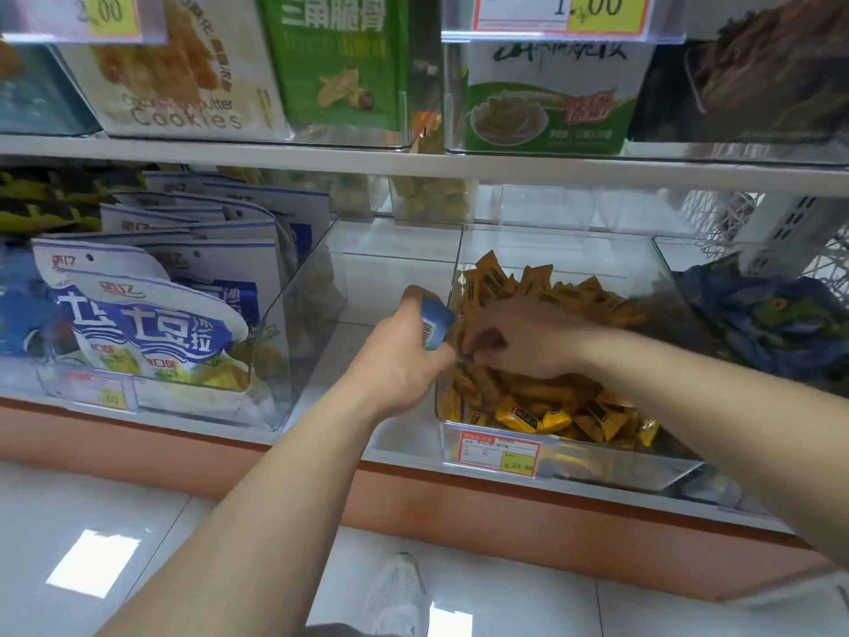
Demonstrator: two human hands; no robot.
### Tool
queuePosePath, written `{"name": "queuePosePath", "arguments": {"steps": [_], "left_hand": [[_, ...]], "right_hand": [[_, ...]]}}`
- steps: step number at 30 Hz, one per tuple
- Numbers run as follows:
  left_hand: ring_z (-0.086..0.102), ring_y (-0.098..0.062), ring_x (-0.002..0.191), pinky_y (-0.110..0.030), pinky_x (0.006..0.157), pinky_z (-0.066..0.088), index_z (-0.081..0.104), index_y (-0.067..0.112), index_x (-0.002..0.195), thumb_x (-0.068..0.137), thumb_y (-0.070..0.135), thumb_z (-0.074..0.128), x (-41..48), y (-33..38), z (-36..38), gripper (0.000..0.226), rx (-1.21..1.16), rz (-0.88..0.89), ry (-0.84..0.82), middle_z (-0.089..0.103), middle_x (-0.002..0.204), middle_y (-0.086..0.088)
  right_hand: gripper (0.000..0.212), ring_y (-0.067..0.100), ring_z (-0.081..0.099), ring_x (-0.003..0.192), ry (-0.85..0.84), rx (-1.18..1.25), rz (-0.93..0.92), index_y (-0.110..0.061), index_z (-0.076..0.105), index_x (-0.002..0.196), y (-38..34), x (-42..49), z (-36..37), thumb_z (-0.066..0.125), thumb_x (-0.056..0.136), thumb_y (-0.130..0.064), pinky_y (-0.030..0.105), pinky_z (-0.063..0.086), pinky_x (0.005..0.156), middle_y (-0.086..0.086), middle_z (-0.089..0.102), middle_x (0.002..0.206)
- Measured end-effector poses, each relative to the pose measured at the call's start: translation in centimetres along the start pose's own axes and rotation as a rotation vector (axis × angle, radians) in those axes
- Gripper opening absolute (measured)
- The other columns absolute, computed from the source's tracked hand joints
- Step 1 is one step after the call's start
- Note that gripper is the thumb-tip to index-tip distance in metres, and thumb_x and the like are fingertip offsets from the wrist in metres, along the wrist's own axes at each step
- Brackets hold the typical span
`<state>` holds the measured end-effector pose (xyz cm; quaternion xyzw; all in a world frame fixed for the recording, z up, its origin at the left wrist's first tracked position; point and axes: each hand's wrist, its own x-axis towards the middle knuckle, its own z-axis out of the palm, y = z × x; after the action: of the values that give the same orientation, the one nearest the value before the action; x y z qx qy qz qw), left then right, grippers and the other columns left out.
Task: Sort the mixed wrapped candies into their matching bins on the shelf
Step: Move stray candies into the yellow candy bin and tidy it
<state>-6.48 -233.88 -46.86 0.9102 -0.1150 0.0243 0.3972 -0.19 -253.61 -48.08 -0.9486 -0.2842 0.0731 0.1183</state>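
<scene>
**Candy shelf: both hands at the yellow bin**

Nearest the camera, a white shoe [397, 595] stood on the pale tiled floor [138, 498]. Both bare forearms reached up to the lower shelf. The left hand [404, 356] was closed round a blue wrapped candy [435, 321] (barcode facing the camera), held just outside the left wall of the clear bin [620, 462]. The right hand [519, 337] lay inside that bin, fingers bent down among the yellow candies [551, 411]; whether it had hold of one could not be told. A red-and-yellow price tag [498, 452] sat on the bin's front. Blue candies [772, 319] filled the next bin to the right; blue-and-white snack bags [156, 324] stood to the left. On the shelf above stood a cookies box [179, 66] and a green box [335, 62].
</scene>
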Motion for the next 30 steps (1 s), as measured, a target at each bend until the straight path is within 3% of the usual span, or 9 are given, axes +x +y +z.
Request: {"name": "queuePosePath", "arguments": {"steps": [3, 6, 11, 16, 18, 20, 26, 28, 30], "left_hand": [[0.052, -0.009, 0.072, -0.01, 0.051, 0.04, 0.038, 0.024, 0.116, 0.09, 0.024, 0.064, -0.2, 0.1, 0.0, 0.037, -0.018, 0.004, 0.006, 0.048, 0.087, 0.014], [0.051, -0.011, 0.069, -0.004, 0.053, 0.04, 0.037, 0.023, 0.115, 0.09, 0.026, 0.064, -0.2, 0.0, 0.0, 0.037, -0.03, -0.006, 0.009, 0.048, 0.086, 0.013], [0.054, -0.01, 0.073, -0.012, 0.05, 0.038, 0.038, 0.021, 0.122, 0.091, 0.027, 0.063, -0.2, -0.3, -0.2, 0.041, -0.016, -0.014, -0.005, 0.052, 0.093, 0.005], [0.054, -0.012, 0.076, -0.01, 0.051, 0.039, 0.038, 0.021, 0.128, 0.092, 0.026, 0.063, -0.3, -0.5, -0.1, 0.044, -0.021, -0.024, -0.013, 0.054, 0.1, 0.0], [0.054, -0.011, 0.077, -0.011, 0.053, 0.038, 0.038, 0.021, 0.129, 0.092, 0.027, 0.063, -0.3, -0.6, -0.1, 0.045, -0.018, -0.026, -0.016, 0.054, 0.103, 0.0], [0.055, -0.011, 0.078, -0.011, 0.054, 0.038, 0.038, 0.021, 0.128, 0.092, 0.028, 0.063, -0.3, -0.6, -0.2, 0.044, -0.022, -0.028, -0.02, 0.054, 0.103, 0.0], [0.056, -0.013, 0.08, -0.012, 0.056, 0.037, 0.04, 0.022, 0.126, 0.09, 0.029, 0.065, -0.4, -0.5, -0.2, 0.044, -0.025, -0.03, -0.012, 0.056, 0.104, -0.002], [0.056, -0.013, 0.08, -0.011, 0.056, 0.037, 0.042, 0.021, 0.122, 0.09, 0.029, 0.066, -0.4, -0.5, -0.3, 0.04, -0.032, -0.033, -0.003, 0.056, 0.102, -0.001], [0.056, -0.014, 0.085, -0.017, 0.063, 0.04, 0.046, 0.019, 0.119, 0.092, 0.033, 0.064, -0.4, -0.4, -0.3, 0.035, -0.051, -0.036, 0.008, 0.057, 0.102, 0.0]], "right_hand": [[0.033, 0.015, 0.056, 0.111, -0.102, -0.036, 0.031, -0.027, 0.062, 0.13, -0.7, 1.4, 1.5, 0.054, 0.098, -0.032, 0.03, 0.046, 0.093, -0.007, 0.06, 0.124], [0.037, 0.02, 0.055, 0.117, -0.139, -0.073, 0.071, -0.024, 0.061, 0.129, -0.5, 2.1, 2.0, 0.056, 0.094, -0.032, 0.034, 0.046, 0.098, -0.005, 0.058, 0.122], [0.047, 0.021, 0.048, 0.126, -0.262, -0.146, 0.085, -0.023, 0.056, 0.137, -0.6, 2.5, 1.8, 0.056, 0.092, -0.036, 0.038, 0.043, 0.105, -0.003, 0.048, 0.143], [0.047, 0.017, 0.053, 0.11, -0.307, -0.216, 0.118, -0.031, 0.054, 0.139, -1.0, 2.8, 1.4, 0.054, 0.093, -0.039, 0.033, 0.048, 0.095, -0.004, 0.059, 0.131], [0.046, 0.016, 0.055, 0.104, -0.32, -0.217, 0.115, -0.034, 0.056, 0.138, -1.0, 2.7, 1.2, 0.056, 0.093, -0.039, 0.032, 0.049, 0.091, -0.01, 0.061, 0.113], [0.036, 0.013, 0.055, 0.097, -0.287, -0.201, 0.099, -0.034, 0.063, 0.126, -0.8, 2.5, 1.2, 0.06, 0.09, -0.039, 0.031, 0.051, 0.086, -0.013, 0.058, 0.098], [0.008, 0.014, 0.057, 0.092, -0.134, -0.138, 0.094, -0.031, 0.063, 0.089, -0.4, 1.4, 1.8, 0.068, 0.086, -0.036, 0.033, 0.052, 0.08, -0.009, 0.062, 0.097], [0.013, 0.012, 0.058, 0.09, -0.05, -0.063, 0.115, -0.032, 0.061, 0.088, -0.2, 1.0, 1.8, 0.072, 0.082, -0.034, 0.032, 0.052, 0.077, -0.012, 0.063, 0.093], [0.027, 0.006, 0.06, 0.091, 0.027, 0.07, 0.144, -0.034, 0.062, 0.102, -0.1, 0.3, 1.5, 0.076, 0.079, -0.033, 0.029, 0.052, 0.079, -0.017, 0.065, 0.096]]}}
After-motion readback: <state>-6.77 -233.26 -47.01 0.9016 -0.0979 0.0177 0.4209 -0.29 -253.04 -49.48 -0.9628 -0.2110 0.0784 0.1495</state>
